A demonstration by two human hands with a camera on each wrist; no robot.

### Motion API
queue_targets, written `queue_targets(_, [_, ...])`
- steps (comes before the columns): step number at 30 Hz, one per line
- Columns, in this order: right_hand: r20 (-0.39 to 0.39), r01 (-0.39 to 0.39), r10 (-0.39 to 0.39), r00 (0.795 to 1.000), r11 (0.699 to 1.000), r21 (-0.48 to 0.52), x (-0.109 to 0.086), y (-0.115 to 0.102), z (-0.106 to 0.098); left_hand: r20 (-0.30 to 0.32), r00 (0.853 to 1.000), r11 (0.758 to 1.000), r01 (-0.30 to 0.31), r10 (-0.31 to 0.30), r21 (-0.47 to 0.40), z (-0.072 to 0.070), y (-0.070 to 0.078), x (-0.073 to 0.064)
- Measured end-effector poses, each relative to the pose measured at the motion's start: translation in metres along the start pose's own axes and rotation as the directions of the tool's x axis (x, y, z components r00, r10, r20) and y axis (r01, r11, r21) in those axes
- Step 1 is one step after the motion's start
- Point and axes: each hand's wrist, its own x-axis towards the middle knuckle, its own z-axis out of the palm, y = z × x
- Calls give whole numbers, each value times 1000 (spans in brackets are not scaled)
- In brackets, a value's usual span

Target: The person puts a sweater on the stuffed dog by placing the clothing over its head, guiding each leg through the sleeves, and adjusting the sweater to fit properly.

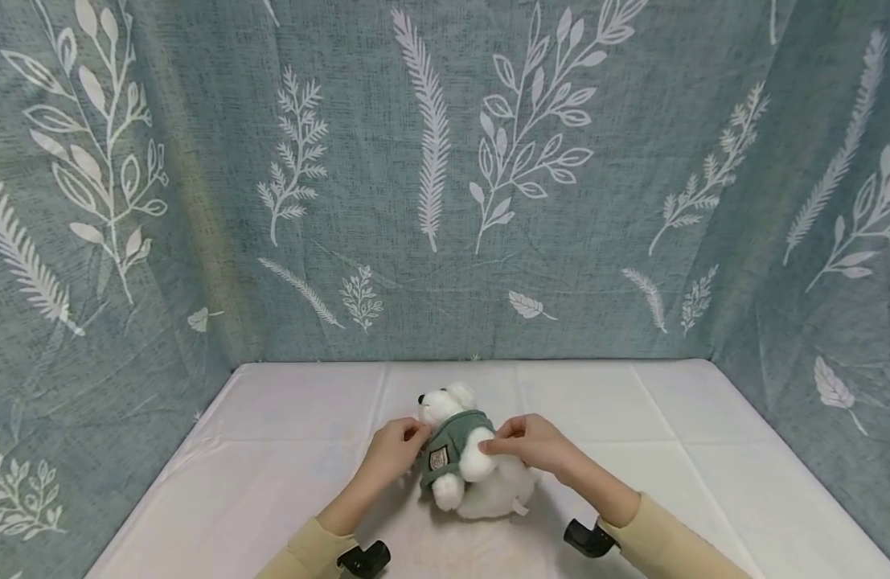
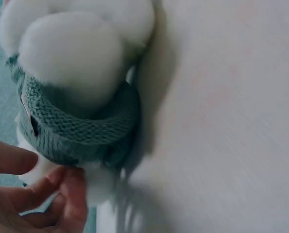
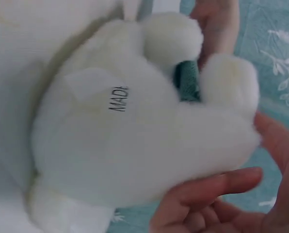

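A white plush bear (image 1: 498, 486) in a green knitted sweater (image 1: 452, 442) lies on its side, its black-nosed head pointing to the far left. My left hand (image 1: 395, 450) pinches a white part of it beside the sweater's edge, as the left wrist view shows with the thumb and fingers at the knit (image 2: 81, 131). On the other side my right hand (image 1: 539, 442) holds a raised white leg (image 1: 477, 456) between thumb and fingers. A white label with printed letters (image 3: 118, 98) shows on the bear's rounded bottom. A small patch (image 1: 439, 458) sits on the sweater.
Under the bear is a table with a pale cloth (image 1: 285, 434) that has fold lines. Grey-green curtains (image 1: 387, 201) with white leaf prints stand at the back and both sides. A black wrist-worn device (image 1: 589, 539) sits below each forearm.
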Motion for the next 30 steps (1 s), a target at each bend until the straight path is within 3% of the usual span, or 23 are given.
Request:
queue_targets(5, [-126,81,-99,987,987,-136,2,-6,3,156,987,999,32,-28,-27,-3,-8,-5])
queue_targets(9, [-120,124,-159,980,959,-254,7,-12,4,275,961,990,63,-27,-124,1,-10,-5])
queue_targets(15, [-63,100,-128,990,937,-336,13,-17,0,427,904,927,180,-24,-328,8,-10,-6])
queue_targets(17, [-52,85,-108,993,938,-337,14,-18,-3,446,895,909,201,-19,-365,11,-8,-6])
queue_targets(20, [-29,62,-75,997,945,-322,16,-19,-6,444,896,895,224,-32,-387,15,-6,-7])
queue_targets(30, [-16,35,-41,999,957,-288,14,-20,-11,332,935,871,265,-127,-414,22,2,-10])
